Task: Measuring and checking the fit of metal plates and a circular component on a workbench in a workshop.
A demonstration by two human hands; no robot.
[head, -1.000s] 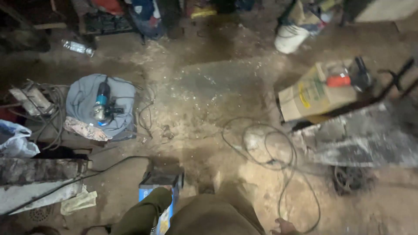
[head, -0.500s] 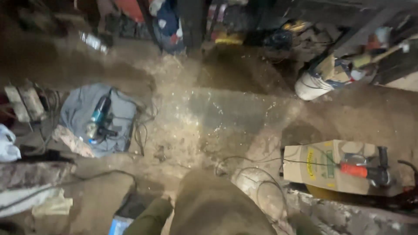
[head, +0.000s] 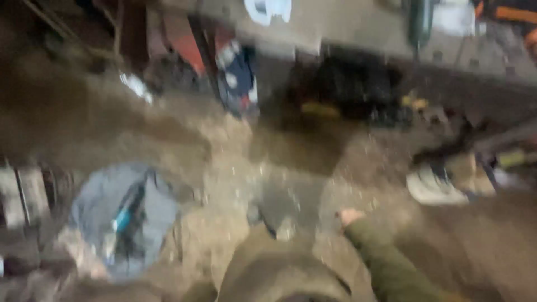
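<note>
The picture is heavily blurred. My right hand [head: 349,216] reaches forward from an olive green sleeve [head: 391,263] over the dusty floor [head: 291,168], and I see nothing in it, though its fingers are too smeared to read. My left hand is out of view. My knee in olive trousers [head: 274,274] fills the bottom centre. A teal-bodied power tool [head: 124,217] lies on a round grey cloth [head: 156,212] at the lower left, well apart from my hand.
A white bucket-like shape [head: 433,189] sits to the right. Dark clutter, a blue and white item [head: 239,78] and a yellow tool [head: 319,109] lie along the far edge under a bench. Pale blocks [head: 19,193] are at the far left.
The view has swung up and forward. The cardboard box with the red tool has left the frame. My right arm has come into view.
</note>
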